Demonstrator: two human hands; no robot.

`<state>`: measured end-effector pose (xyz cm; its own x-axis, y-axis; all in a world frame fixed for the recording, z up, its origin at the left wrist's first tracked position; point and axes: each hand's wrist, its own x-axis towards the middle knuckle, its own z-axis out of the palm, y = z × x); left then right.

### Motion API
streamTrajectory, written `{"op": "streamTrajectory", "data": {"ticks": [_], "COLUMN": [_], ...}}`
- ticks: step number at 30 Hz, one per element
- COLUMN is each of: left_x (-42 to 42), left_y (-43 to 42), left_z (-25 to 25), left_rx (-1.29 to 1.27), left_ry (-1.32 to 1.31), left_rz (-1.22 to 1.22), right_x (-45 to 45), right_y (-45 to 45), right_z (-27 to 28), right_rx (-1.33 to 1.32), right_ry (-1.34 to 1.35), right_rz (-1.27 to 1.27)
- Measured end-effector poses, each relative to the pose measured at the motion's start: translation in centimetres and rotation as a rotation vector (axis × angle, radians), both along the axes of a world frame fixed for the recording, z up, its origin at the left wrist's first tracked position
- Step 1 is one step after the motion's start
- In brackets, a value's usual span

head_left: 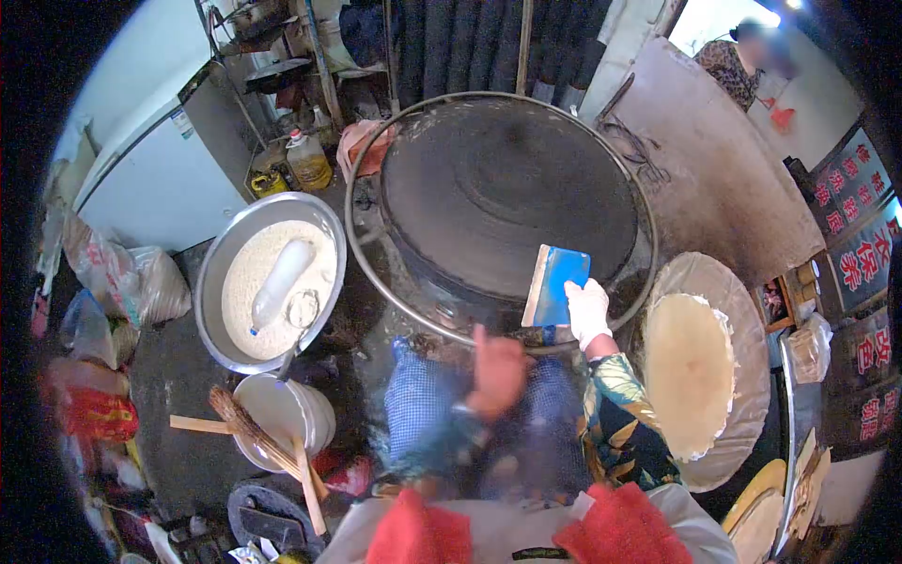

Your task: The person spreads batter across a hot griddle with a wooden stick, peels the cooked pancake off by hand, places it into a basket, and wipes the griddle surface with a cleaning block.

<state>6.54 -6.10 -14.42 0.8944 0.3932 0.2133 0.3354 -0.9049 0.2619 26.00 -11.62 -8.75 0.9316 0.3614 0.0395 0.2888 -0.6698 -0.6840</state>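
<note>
My right hand (589, 315), in a white glove, grips a flat blue scraper (561, 282) with a pale edge. The scraper stands over the near rim of a large round black griddle (507, 188). My left hand (498, 373) is bare and smeared by motion, in front of my lap and just below the metal ring (442, 331) around the griddle. Its fingers are too blurred to read. To the right lies a stack of thin round pancakes (691, 376) on a pale cloth-like sheet (719, 273).
At left, a metal basin (209, 310) holds pale batter, a ladle (303, 308) and a filled plastic bottle (282, 282). Below it a white bucket (315, 414) carries a brush (246, 423) and wooden sticks. An oil jug (308, 162) stands behind. A person (733, 70) is beyond the right-hand counter (714, 150).
</note>
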Motion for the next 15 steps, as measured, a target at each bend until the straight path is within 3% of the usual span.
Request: {"op": "streamTrajectory", "data": {"ticks": [1, 2, 3, 5, 6, 7, 9, 10, 15], "left_x": [0.2, -1.1, -2.3, -5.2, -6.6, -8.7, -11.3, -12.5, -14.0], "left_y": [-3.5, -6.1, -6.7, -6.8, -5.6, -3.2, -0.1, 1.2, 3.4], "left_z": [1.8, 2.3, 2.9, 3.6, 1.8, 3.9, 2.0, 2.7, -0.9], "left_rx": [0.062, -0.146, -0.16, -0.152, -0.092, -0.18, -0.041, -0.042, -0.051], "left_ry": [-0.186, -0.15, -0.147, -0.416, -0.259, -0.299, -0.249, -0.224, -0.269], "left_rz": [-0.009, -0.216, -0.196, -0.324, -0.218, -0.074, 0.22, 0.314, 0.474], "right_x": [-0.6, -1.4, -1.8, -1.9, 0.0, 1.3, -2.6, -2.2, -1.3], "right_y": [-0.1, 0.2, 1.0, 1.1, 0.9, 0.7, 1.3, 1.4, 2.6], "right_z": [1.0, 2.0, 3.0, 3.8, 1.7, -1.0, 4.3, 3.3, 2.0], "right_rx": [-0.017, 0.095, 0.219, 0.239, 0.168, 0.091, 0.227, 0.257, 0.279], "right_ry": [0.001, 0.133, 0.263, 0.292, 0.171, 0.06, 0.209, 0.248, 0.349], "right_rz": [0.002, -0.015, -0.029, -0.034, 0.005, 0.037, 0.002, -0.012, -0.042]}}
